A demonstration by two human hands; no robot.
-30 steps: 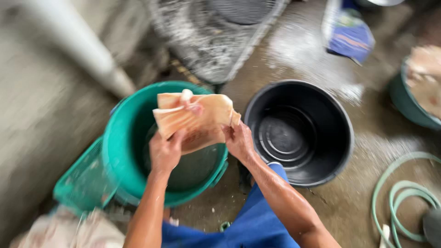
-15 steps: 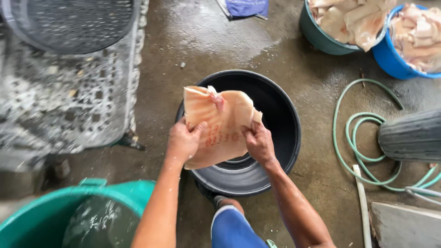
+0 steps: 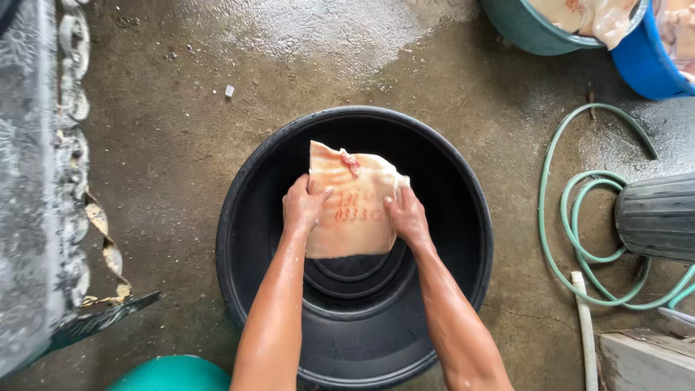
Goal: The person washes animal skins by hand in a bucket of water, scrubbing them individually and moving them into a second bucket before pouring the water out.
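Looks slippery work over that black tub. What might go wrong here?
The pale slab of pork skin, pinched at its edges by the left hand and right hand above the round black plastic tub, might slip free. The wet concrete floor and coiled green hose could cause a stumble.

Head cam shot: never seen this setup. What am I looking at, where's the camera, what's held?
There is no machine here: a person works with two bare hands. The one picture comes from a camera on the person's head, looking straight down. The left hand and right hand each have a grip on a side of a pale, flat slab of raw skin with a red stamp, held over a black tub that stands on a wet concrete floor. To the right lie a coiled green hose and a dark ribbed tyre. At top right, a teal tub and a blue tub hold more pale pieces.
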